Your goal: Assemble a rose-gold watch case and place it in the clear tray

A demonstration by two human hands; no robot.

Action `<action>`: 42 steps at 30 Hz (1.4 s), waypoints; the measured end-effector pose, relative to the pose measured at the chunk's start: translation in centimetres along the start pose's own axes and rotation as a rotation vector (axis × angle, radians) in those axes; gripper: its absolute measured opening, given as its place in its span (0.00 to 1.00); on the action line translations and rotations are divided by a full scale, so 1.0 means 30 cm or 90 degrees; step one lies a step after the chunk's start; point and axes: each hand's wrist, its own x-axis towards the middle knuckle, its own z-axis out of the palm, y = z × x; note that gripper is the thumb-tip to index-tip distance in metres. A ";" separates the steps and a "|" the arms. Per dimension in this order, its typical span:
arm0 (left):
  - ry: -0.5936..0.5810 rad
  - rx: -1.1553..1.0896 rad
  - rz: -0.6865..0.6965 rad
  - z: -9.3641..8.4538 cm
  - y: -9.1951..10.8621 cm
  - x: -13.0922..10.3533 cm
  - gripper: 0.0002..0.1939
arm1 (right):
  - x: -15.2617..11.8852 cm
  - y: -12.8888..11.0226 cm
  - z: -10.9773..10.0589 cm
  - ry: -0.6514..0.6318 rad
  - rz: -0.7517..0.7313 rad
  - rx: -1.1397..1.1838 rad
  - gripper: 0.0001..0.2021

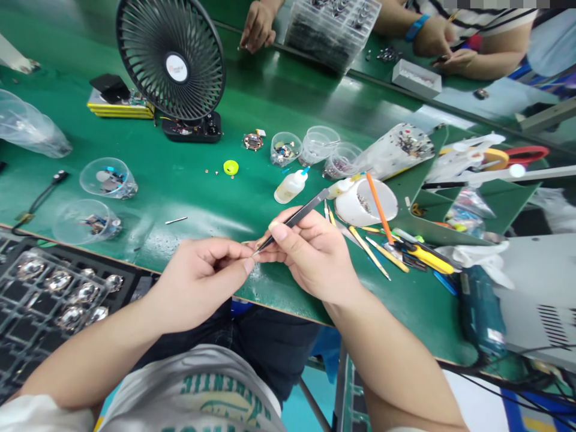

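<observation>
Black tweezers [302,213] are gripped between the thumb and fingers of my right hand [317,255], their tip slanting down to the left. My left hand [209,279] is closed in a pinch, thumb against forefinger, right at the tweezer tip. Whatever sits between those fingertips is too small to make out. Both hands meet above the front edge of the green table [216,198]. A small metal rod [176,221] lies on the table to the left of them, and a white dropper bottle [291,186] stands just behind my right hand.
A black fan [173,60] stands at the back left. Plastic cups of small parts [108,178] sit on the left. A white tub [366,202], scattered hand tools [382,255] and a green organizer [432,204] crowd the right. A tray of round parts [58,294] lies front left. Co-workers' hands [258,27] show across the table.
</observation>
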 end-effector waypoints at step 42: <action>0.025 0.060 0.005 -0.006 0.032 0.006 0.12 | 0.001 -0.001 -0.004 0.033 -0.030 -0.019 0.21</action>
